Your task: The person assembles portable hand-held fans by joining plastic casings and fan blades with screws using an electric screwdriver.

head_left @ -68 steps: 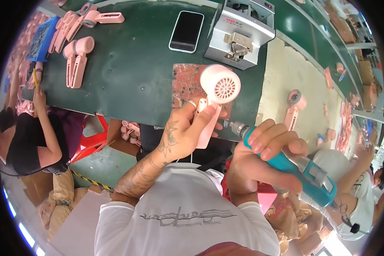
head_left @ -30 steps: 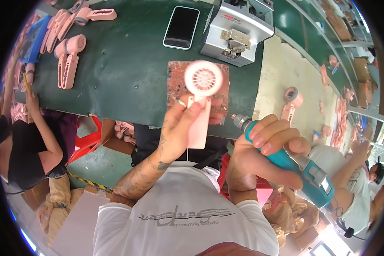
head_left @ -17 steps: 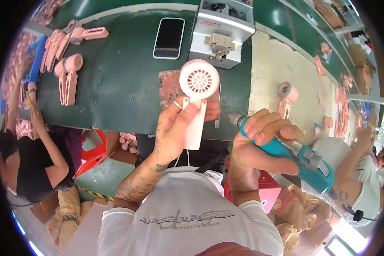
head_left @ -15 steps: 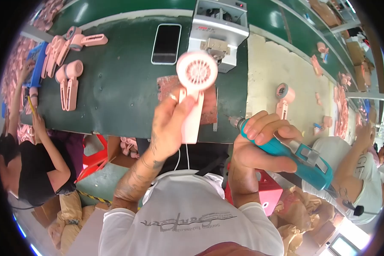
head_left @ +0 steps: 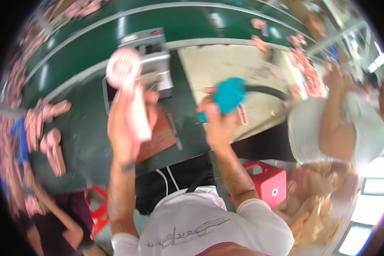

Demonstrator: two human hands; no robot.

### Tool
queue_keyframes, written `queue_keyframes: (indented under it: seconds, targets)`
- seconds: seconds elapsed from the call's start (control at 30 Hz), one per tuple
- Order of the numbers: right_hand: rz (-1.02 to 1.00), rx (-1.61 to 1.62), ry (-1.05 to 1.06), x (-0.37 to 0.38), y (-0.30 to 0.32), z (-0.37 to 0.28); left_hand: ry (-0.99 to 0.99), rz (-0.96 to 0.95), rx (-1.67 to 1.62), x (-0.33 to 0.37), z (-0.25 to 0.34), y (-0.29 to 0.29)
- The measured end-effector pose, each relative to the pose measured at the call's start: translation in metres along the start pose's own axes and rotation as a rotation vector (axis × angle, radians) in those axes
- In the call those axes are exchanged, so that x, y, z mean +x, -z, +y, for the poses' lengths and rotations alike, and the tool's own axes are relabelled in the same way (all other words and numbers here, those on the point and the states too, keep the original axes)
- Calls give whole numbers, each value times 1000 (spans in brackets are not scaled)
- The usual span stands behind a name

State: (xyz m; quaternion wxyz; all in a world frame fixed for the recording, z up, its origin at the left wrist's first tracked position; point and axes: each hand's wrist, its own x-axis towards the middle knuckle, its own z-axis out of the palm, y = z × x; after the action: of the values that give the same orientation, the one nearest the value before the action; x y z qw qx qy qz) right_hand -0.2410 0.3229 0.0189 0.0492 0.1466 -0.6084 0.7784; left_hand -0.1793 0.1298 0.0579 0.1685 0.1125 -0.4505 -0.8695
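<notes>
A pink handheld fan [head_left: 123, 68], blurred by motion, stands out above the green worktop with its round grille at the top. My left hand [head_left: 120, 113] is closed around its handle. In my right hand [head_left: 219, 128] is a teal electric screwdriver [head_left: 231, 94], gripped over the pale board on the right; its tip is hidden. A reddish-brown pad [head_left: 160, 138] lies on the worktop beneath the fan. Just behind the fan sits a grey machine [head_left: 161, 64], and a phone [head_left: 108, 91] shows partly past my left hand.
Several pink fans [head_left: 54, 149] lie at the left, beside a blue tray [head_left: 19, 138]. A thin rod [head_left: 175, 132] rests by the pad. Co-workers sit on both sides, one in a light shirt [head_left: 303, 132] at the right. A red stool [head_left: 266, 185] stands below the table edge.
The view has swung, shifting the table leftward. My right hand has turned the screwdriver, its body now up and away from me. The fan stays in my left hand, tilted slightly.
</notes>
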Motion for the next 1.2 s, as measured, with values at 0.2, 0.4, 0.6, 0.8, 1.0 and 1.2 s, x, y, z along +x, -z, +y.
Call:
queue_keyframes:
  seconds: [0.2,0.4,0.6,0.8,1.0,1.2]
  targets:
    - [-10,-465,258,-19,11,4,145,67,-256,-60,-72,4]
    - [-369,-647,211,-67,0,-10,169,18,-347,-84,-92,-8]
    - [-406,-646,129,-85,18,-13,220,-37,-512,-100,-96,-21]
    - [-420,-675,206,-83,23,-12,219,-29,-518,-106,-98,-26]
    - [-319,-543,168,-90,39,-9,279,3,-702,-93,-95,-42]
    - [-250,-464,307,-97,30,-6,333,-9,-767,-100,-93,-21]
